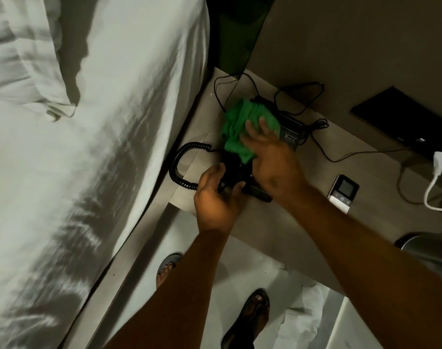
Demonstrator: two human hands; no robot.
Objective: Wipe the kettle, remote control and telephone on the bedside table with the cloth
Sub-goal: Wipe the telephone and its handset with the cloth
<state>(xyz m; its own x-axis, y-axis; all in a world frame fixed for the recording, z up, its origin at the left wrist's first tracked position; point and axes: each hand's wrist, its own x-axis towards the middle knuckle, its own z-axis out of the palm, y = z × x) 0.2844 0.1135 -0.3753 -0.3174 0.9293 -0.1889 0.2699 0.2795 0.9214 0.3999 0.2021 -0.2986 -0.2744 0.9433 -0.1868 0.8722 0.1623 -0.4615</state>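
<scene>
1. I'm seeing the right hand (270,157) lying flat with its fingers (264,125) spread and nearly straight, pressing the green cloth (242,127) onto the black telephone (290,133) on the bedside table (303,222).
2. The left hand (215,197) is curling half closed around the black handset (231,172) at the phone's near left end, thumb on the far side, fingers wrapping the near edge.
3. The coiled cord (179,165) is looping left of the handset, toward the bed (101,147).
4. The cloth and both hands are covering most of the telephone; only its far right corner and a near edge are showing.
5. A small remote control (343,192) is lying on the table to the right of the phone, well apart from both hands.
6. At the right edge a rounded grey object (426,248) is being cut off; I can't tell what it is.
7. The whole scene is looking dim, and the phone's keys aren't readable.
</scene>
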